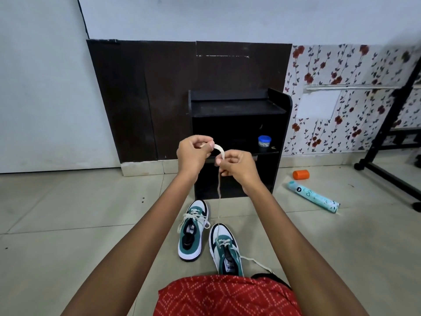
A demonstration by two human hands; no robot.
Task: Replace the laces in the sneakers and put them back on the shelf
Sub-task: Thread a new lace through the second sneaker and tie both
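Lace (pixel 220 150) between left hand (pixel 193 154), right hand (pixel 237 167)

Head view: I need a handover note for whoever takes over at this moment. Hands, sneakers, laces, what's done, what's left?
Left hand and right hand both pinch one cream lace, raised in front of the black shelf.
That lace runs down to the nearer sneaker, which is partly laced; its other end trails beside it.
The farther sneaker is laced, with its ends loose.
Both sneakers stand on the floor.
Left to do: finish lacing the nearer sneaker, tidy the ends, set both on the shelf.
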